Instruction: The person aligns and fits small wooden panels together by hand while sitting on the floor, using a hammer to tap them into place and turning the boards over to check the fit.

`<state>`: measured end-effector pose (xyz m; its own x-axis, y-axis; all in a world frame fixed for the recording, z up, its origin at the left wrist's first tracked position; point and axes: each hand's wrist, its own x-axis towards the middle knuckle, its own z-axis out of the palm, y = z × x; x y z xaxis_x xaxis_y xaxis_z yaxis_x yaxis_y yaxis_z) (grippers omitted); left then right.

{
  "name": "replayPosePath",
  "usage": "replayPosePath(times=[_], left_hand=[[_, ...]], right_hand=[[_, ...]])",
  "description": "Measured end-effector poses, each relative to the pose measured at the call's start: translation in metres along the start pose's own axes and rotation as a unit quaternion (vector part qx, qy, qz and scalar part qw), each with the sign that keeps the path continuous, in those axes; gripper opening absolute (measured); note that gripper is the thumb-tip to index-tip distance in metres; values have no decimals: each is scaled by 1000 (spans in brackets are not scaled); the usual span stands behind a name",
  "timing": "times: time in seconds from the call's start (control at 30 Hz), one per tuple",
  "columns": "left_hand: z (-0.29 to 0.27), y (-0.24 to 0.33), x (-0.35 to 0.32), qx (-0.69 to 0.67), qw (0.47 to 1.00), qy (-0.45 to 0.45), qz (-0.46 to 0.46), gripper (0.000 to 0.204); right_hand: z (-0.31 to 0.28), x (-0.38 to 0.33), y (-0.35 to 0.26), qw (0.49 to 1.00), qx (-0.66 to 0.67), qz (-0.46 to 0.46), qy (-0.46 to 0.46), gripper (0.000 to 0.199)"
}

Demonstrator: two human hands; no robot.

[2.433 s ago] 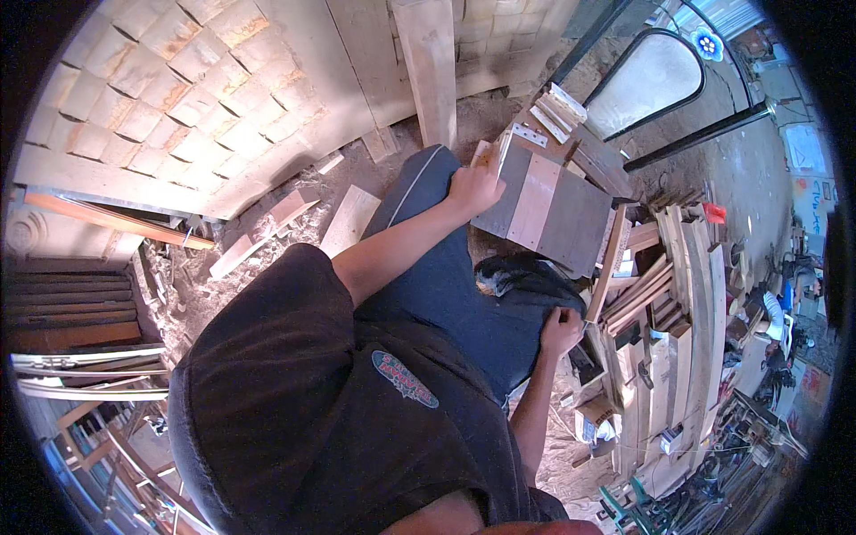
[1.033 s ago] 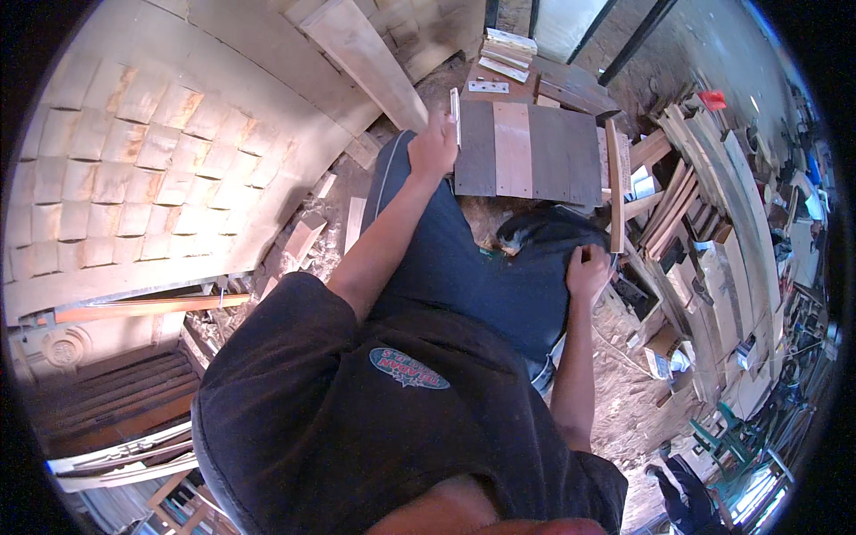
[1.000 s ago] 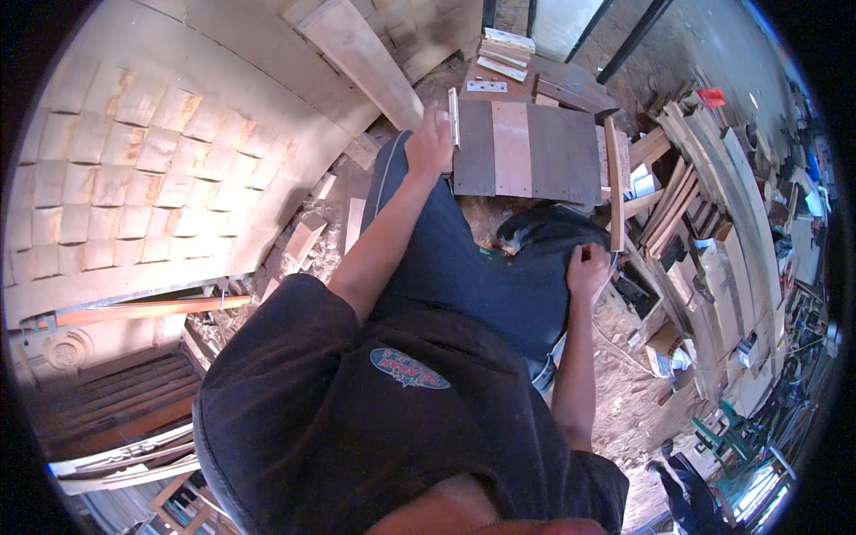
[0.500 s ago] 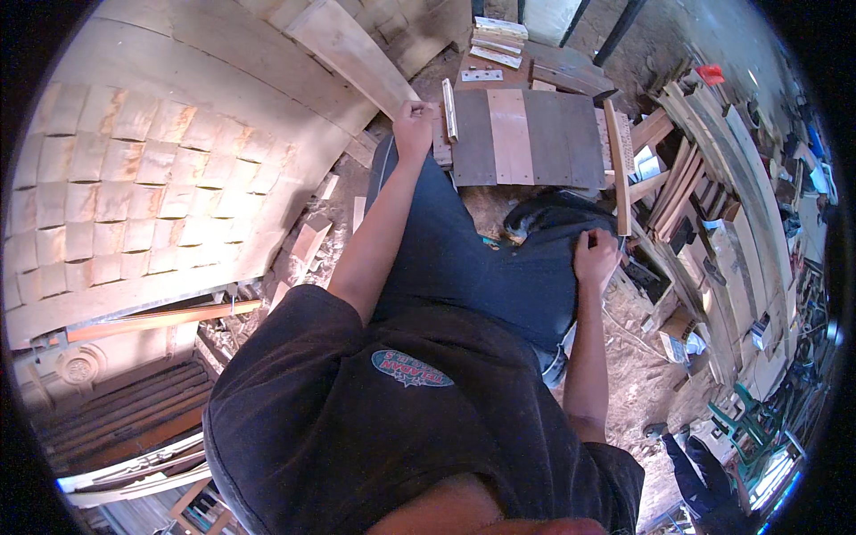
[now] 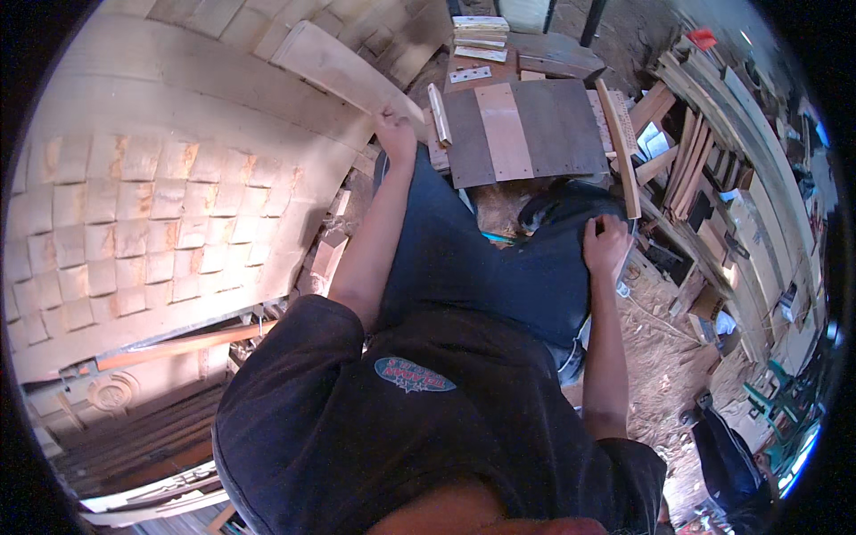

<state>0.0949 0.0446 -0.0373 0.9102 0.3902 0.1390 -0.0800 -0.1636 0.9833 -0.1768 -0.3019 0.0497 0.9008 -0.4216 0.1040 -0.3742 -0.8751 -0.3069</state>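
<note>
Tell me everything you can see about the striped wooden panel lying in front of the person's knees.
The wooden panel is a flat, roughly rectangular board made of strips side by side: dark brown ones with a single paler reddish strip between them. It lies flat on the sawdust-strewn floor beyond the person's knees. A light narrow slat rests along its left edge and a longer one along its right. The left hand is close to its left side, gripping a pale plank.

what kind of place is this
Most likely a woodworking shop: planks stacked on edge, a panel of joined boards on the floor, sawdust and shavings, and a large curved shingled wooden form.
</note>
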Motion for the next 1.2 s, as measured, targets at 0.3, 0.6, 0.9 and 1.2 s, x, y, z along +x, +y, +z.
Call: replayPosePath(times=[0.3, 0.6, 0.9, 1.2], left_hand=[[103, 75, 104, 135, 961, -109, 216, 43], [208, 56, 151, 490, 785, -289, 245, 45], [215, 31, 175, 585, 671, -333, 310, 31], [195, 89, 162, 531, 695, -256, 411, 19]], right_hand=[[2, 6, 10, 999, 11, 13, 29, 17], [5, 27, 6, 999, 41, 19, 26, 18], [5, 42, 9, 998, 35, 45, -10, 19], [2, 44, 5, 999, 29, 36, -11, 17]])
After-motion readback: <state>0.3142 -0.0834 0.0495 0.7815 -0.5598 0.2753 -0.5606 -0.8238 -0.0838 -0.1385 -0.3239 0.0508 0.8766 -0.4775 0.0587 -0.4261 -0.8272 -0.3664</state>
